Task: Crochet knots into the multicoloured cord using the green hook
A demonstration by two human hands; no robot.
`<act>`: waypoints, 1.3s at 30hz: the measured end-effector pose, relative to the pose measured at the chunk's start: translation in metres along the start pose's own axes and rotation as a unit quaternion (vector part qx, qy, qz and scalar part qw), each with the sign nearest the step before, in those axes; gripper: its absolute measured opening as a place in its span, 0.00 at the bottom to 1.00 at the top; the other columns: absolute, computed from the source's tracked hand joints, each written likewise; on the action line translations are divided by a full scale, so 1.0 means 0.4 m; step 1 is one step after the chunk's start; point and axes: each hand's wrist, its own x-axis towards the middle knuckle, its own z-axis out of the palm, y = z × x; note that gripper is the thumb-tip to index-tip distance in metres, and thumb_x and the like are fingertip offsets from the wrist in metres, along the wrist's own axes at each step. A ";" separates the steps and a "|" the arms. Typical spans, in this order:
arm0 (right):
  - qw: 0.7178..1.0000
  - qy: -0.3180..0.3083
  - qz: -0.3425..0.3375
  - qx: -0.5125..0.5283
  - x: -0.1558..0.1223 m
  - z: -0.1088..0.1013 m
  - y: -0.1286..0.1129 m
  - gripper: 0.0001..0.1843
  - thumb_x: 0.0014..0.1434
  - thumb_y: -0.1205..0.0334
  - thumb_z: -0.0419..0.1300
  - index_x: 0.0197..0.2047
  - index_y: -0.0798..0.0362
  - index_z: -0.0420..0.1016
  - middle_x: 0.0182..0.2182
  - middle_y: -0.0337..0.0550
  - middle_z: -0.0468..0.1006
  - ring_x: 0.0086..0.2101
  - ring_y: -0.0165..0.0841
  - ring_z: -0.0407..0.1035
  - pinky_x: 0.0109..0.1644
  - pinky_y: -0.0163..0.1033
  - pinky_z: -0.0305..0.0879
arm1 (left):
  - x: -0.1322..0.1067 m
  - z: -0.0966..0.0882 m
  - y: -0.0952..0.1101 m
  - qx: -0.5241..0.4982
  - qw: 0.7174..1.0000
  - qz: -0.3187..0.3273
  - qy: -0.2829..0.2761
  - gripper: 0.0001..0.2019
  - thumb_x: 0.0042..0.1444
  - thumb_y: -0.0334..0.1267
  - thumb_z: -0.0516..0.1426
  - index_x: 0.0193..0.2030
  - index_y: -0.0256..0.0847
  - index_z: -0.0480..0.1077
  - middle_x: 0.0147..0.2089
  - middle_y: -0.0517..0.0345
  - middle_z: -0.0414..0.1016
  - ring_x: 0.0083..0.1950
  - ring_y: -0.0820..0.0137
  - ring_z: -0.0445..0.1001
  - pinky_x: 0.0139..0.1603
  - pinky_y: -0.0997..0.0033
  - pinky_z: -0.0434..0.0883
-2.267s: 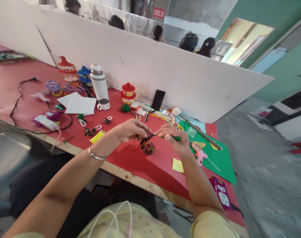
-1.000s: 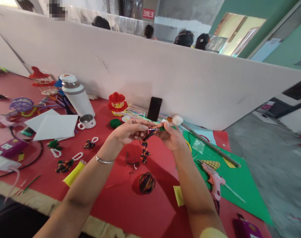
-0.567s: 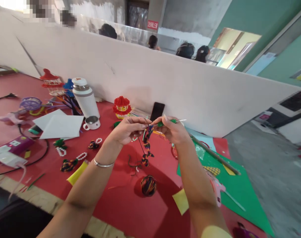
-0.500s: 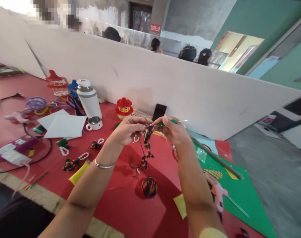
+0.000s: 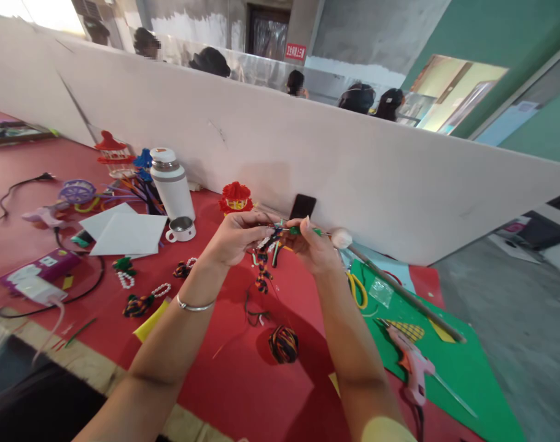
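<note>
My left hand (image 5: 241,238) is closed, pinching the top of a narrow crocheted strip (image 5: 263,273) in dark multicoloured yarn. The strip dangles below the fingers above the red table. In my right hand (image 5: 314,247) is a crochet hook (image 5: 295,231) with a green grip, its thin metal end pointing left into the stitches at my left fingertips. The exact loop on the hook is too small to make out. Below the hands rests a ball of matching dark, orange and purple yarn (image 5: 283,344).
A white thermos (image 5: 172,187), its cup (image 5: 182,229) and a red paper lantern (image 5: 236,197) stand beyond my left hand. A phone (image 5: 303,207) leans on the white partition (image 5: 271,135). At right, a pink glue gun (image 5: 416,368) and yellow scissors (image 5: 358,290) lie by a long stick (image 5: 400,285).
My view has shifted slightly left, and my right forearm has uncovered more of the glue gun and scissors. The crocheted strip has swung left and up, with the hook still at its top.
</note>
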 end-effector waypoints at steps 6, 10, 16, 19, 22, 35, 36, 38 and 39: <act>0.981 0.028 -0.121 -0.152 -0.020 0.010 -0.004 0.13 0.54 0.47 0.77 0.40 0.41 0.87 0.38 0.38 0.89 0.40 0.35 0.82 0.52 0.46 0.79 | 0.012 0.010 -0.005 -0.020 0.999 0.004 0.043 0.11 0.42 0.30 0.71 0.36 0.35 0.84 0.32 0.54 0.81 0.23 0.80 0.68 0.22 0.78 0.62; 0.911 0.080 -0.279 -0.292 -0.050 0.037 -0.010 0.06 0.63 0.54 0.70 0.44 0.38 0.87 0.44 0.40 0.89 0.46 0.40 0.82 0.57 0.52 0.78 | 0.017 0.025 -0.018 -0.084 0.995 -0.043 0.044 0.12 0.43 0.31 0.71 0.37 0.35 0.84 0.24 0.61 0.73 0.21 0.81 0.63 0.18 0.80 0.52; 0.830 0.068 -0.372 -0.411 -0.067 0.053 -0.024 0.11 0.64 0.62 0.68 0.47 0.37 0.85 0.45 0.41 0.89 0.45 0.41 0.83 0.53 0.53 0.79 | 0.010 0.048 -0.029 -0.076 0.993 0.011 0.085 0.14 0.42 0.30 0.71 0.40 0.35 0.85 0.29 0.59 0.79 0.25 0.79 0.69 0.25 0.79 0.64; 0.819 0.045 -0.391 -0.417 -0.066 0.049 -0.033 0.13 0.64 0.64 0.68 0.49 0.36 0.85 0.46 0.41 0.90 0.45 0.41 0.83 0.51 0.53 0.80 | 0.007 0.048 -0.023 -0.082 0.995 -0.008 0.058 0.11 0.42 0.31 0.71 0.36 0.35 0.84 0.29 0.58 0.78 0.26 0.77 0.72 0.26 0.78 0.67; 0.825 0.030 -0.398 -0.401 -0.066 0.046 -0.039 0.15 0.64 0.65 0.68 0.50 0.36 0.85 0.47 0.40 0.89 0.46 0.41 0.83 0.51 0.52 0.80 | 0.007 0.043 -0.018 -0.113 0.990 -0.066 0.044 0.10 0.41 0.30 0.70 0.34 0.35 0.83 0.27 0.58 0.77 0.25 0.75 0.73 0.25 0.76 0.68; 0.907 0.076 -0.295 -0.290 -0.063 0.024 -0.031 0.07 0.64 0.57 0.69 0.45 0.38 0.87 0.44 0.39 0.89 0.45 0.39 0.83 0.54 0.49 0.79 | 0.012 0.038 -0.029 -0.103 0.994 -0.023 0.030 0.12 0.45 0.37 0.75 0.37 0.36 0.85 0.25 0.60 0.73 0.23 0.80 0.66 0.18 0.81 0.58; 0.906 0.075 -0.297 -0.291 -0.063 0.023 -0.032 0.07 0.64 0.57 0.69 0.45 0.37 0.87 0.44 0.39 0.89 0.45 0.39 0.83 0.54 0.49 0.79 | 0.013 0.038 -0.030 -0.093 0.995 -0.019 0.032 0.13 0.45 0.37 0.75 0.37 0.36 0.86 0.27 0.58 0.76 0.24 0.80 0.66 0.18 0.80 0.58; 0.899 0.072 -0.312 -0.298 -0.062 0.021 -0.034 0.07 0.64 0.57 0.69 0.45 0.37 0.87 0.44 0.39 0.89 0.44 0.39 0.83 0.53 0.49 0.79 | 0.013 0.039 -0.032 -0.065 0.997 -0.002 0.036 0.14 0.45 0.37 0.75 0.40 0.37 0.86 0.32 0.55 0.80 0.24 0.80 0.68 0.19 0.80 0.59; 0.894 0.070 -0.321 -0.305 -0.061 0.019 -0.034 0.07 0.65 0.58 0.69 0.45 0.38 0.87 0.43 0.39 0.89 0.44 0.38 0.83 0.52 0.48 0.79 | 0.012 0.040 -0.034 -0.049 0.998 0.014 0.041 0.14 0.45 0.37 0.75 0.40 0.37 0.86 0.33 0.54 0.81 0.25 0.80 0.68 0.19 0.80 0.60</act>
